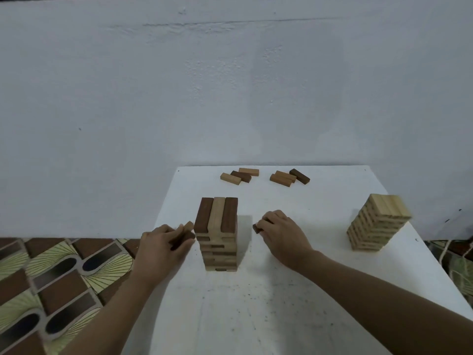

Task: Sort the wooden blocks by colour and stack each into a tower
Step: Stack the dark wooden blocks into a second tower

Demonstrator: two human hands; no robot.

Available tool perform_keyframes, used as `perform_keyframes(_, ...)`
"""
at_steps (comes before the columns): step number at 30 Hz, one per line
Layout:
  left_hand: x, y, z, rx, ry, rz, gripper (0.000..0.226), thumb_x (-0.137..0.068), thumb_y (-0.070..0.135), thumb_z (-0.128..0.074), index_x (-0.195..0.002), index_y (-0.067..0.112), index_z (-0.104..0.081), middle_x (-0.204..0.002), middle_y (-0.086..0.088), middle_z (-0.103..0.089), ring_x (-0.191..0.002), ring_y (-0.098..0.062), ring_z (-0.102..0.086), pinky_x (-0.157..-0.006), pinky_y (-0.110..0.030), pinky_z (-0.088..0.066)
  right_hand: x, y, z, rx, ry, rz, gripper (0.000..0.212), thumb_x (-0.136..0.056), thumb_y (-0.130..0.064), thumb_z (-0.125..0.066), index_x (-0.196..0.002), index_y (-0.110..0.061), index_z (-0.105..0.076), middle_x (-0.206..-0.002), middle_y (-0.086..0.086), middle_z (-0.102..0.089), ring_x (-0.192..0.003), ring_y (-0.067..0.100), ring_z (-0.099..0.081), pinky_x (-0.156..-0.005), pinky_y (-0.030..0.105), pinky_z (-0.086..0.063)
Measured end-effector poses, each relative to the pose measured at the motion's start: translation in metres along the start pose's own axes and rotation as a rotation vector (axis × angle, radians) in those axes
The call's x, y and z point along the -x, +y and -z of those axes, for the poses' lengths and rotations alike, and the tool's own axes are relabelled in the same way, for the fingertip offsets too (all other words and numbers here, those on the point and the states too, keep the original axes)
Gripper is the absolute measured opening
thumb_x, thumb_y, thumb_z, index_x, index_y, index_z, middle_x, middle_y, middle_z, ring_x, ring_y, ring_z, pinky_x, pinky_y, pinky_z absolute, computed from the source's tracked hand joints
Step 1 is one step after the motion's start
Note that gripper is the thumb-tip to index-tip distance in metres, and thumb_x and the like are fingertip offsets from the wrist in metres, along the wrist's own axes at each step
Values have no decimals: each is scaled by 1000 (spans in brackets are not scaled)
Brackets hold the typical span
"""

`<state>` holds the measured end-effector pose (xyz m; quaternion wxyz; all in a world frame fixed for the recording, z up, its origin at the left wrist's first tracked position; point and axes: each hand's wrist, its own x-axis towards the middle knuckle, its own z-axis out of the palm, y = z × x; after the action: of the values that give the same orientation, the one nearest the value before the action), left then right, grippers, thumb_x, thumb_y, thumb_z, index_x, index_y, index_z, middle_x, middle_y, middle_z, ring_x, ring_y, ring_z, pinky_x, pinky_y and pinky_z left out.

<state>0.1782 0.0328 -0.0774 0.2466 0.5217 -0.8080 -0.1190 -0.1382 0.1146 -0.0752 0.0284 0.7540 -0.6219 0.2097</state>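
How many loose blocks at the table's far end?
6. Three in the left cluster: light, dark, tan. Three in the right cluster: two tan, one dark. The left hand and right hand grip more.

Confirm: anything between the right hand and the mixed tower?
Nothing visible. The right hand, gripping a dark block, sits just right of the mixed tower; only bare table lies between.

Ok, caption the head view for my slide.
Left hand and right hand grip blocks beside the mixed tower; pale tower stands at right.
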Motion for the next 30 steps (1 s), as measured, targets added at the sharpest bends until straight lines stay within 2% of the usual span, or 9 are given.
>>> perform_keyframes(2,19,7,7,2,24,28,49,-85,52,-76,-116,15,-77,-85,9,-67,-72,-8,-64,-72,-34,-58,12,-5,2,-59,28,-25,5,-92,-14,-67,-96,-13,-70,-96,-1,-64,-91,18,-54,-75,31,-52)
perform_keyframes(4,35,13,14,-24,17,54,44,-84,48,-79,-114,15,-78,-84,8,-66,-72,-8,-62,-65,-27,-52,24,-8,3,-119,35,-50,8,-95,-21,-65,-97,-15,-69,-98,-5,-63,-94,14,-52,-79,25,-47)
perform_keyframes(7,61,24,26,-86,3,70,43,-77,56,-81,-99,19,-82,-75,12,-62,-64,-5,-57,-57,-27,-48,46,-13,7,-146,45,-29,7,-90,-23,-70,-94,-17,-70,-93,-8,-62,-87,11,-49,-73,19,-42)
perform_keyframes(12,104,37,31,-111,-14,45,59,-74,70,-73,-107,21,-80,-72,15,-61,-61,-1,-56,-54,-19,-43,75,-26,16,-208,15,-21,9,-86,-26,-74,-91,-18,-71,-87,-11,-61,-82,5,-43,-68,7,-32)
perform_keyframes(16,124,45,32,-143,-4,23,66,-78,83,-57,-97,24,-81,-71,13,-61,-63,-3,-56,-55,-25,-45,92,-34,18,-300,16,-32,10,-83,-28,-77,-84,-20,-71,-84,-14,-61,-83,5,-46,-69,10,-38)
perform_keyframes(19,138,57,26,-119,32,-49,54,-83,67,-68,-112,23,-79,-78,10,-66,-69,-9,-58,-58,-20,-39,102,-40,19,-379,19,-60,11,-79,-26,-79,-83,-21,-70,-85,-16,-62,-89,5,-50,-72,14,-43)
perform_keyframes(21,146,67,20,-38,10,-29,49,-82,57,-76,-119,25,-77,-82,12,-64,-71,-5,-56,-62,-12,-38,104,-44,20,-400,13,-57,13,-78,-27,-77,-86,-23,-68,-85,-17,-61,-90,4,-51,-73,15,-44)
perform_keyframes(27,148,99,-1,104,-89,-69,50,-80,64,-73,-125,40,-70,-85,25,-52,-72,3,-54,-65,-4,-37,107,-46,23,-387,-58,-6,26,-79,-35,-73,-102,-25,-69,-99,-18,-60,-100,3,-51,-86,18,-45)
perform_keyframes(30,143,119,-15,150,-122,-86,49,-85,62,-70,-130,44,-65,-91,24,-48,-79,1,-56,-69,-2,-38,110,-45,26,-379,-82,18,28,-79,-34,-70,-105,-23,-69,-104,-18,-57,-105,3,-49,-89,20,-46)
